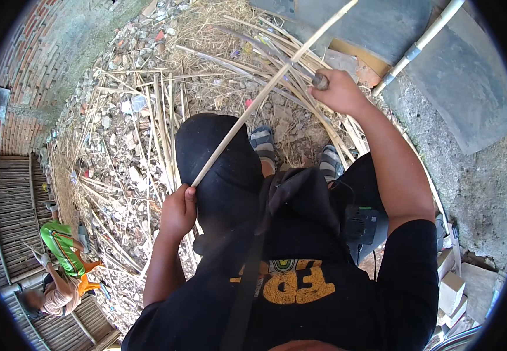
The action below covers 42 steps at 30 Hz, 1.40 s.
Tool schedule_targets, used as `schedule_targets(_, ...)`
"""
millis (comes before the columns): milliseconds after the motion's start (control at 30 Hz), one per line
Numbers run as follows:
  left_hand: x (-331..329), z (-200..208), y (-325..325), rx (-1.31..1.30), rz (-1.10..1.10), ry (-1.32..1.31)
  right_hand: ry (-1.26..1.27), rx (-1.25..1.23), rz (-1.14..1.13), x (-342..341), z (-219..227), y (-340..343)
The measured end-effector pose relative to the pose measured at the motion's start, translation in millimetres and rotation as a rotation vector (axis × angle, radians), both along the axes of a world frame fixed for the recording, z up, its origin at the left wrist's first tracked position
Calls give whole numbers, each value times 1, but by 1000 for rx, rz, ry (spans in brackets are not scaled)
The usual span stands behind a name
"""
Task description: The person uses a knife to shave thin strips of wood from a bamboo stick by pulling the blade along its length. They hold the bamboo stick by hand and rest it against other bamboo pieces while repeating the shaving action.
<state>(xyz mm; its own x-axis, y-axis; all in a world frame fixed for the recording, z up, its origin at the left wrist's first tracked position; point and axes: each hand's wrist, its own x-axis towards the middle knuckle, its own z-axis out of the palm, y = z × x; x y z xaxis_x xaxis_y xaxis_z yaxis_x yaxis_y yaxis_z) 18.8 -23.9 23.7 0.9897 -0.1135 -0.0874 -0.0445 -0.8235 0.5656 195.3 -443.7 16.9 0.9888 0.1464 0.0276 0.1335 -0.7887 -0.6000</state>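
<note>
My left hand is closed around the lower end of a long, pale bamboo strip. The strip slants up and away to the right, passing over my left knee. In front of me on the right, my right hand grips the handle of a machete. Its dark blade points away to the left and crosses behind the strip. The blade's outline partly blends with the sticks below, and I cannot tell whether it touches the strip.
Split bamboo pieces litter the stony, rubble-strewn ground. Grey sheets and a pale pole are at the right. At far left another person sits on an orange chair beside a bamboo-slat wall.
</note>
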Motion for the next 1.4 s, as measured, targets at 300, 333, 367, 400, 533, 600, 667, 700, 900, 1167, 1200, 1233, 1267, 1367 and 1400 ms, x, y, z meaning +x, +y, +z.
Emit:
schedule_targets(300,3,-2,5,-44,38,35,23,57,58,0,7,8)
schedule_targets(333,3,3,3,1,62,68,-24,64,53,1,5,8)
schedule_targets(367,5,1,4,-12,55,70,-70,74,51,1,-1,4)
schedule_targets(400,7,-2,5,-25,45,77,-110,86,46,0,-7,1)
schedule_targets(533,12,0,5,3,33,125,-72,98,61,-2,3,1)
schedule_targets(600,8,-2,9,18,28,146,-89,79,66,-2,4,2)
schedule_targets(667,8,0,10,-6,34,148,-63,72,48,-2,5,5)
schedule_targets(700,8,-1,11,13,40,165,-34,48,44,0,6,5)
schedule_targets(900,11,-1,7,26,10,75,-320,148,1,0,-4,1)
schedule_targets(1167,12,5,9,38,25,239,-251,17,63,-2,8,1)
schedule_targets(1200,11,3,10,19,22,184,-260,22,72,-2,10,2)
schedule_targets(1233,10,-2,12,0,18,130,-269,28,79,-3,11,3)
schedule_targets(1267,8,-5,13,-19,12,75,-231,41,77,-4,11,5)
schedule_targets(1367,6,-6,14,-20,23,94,-104,60,53,-5,20,12)
schedule_targets(1400,7,-7,13,-19,23,101,-123,87,77,-5,20,10)
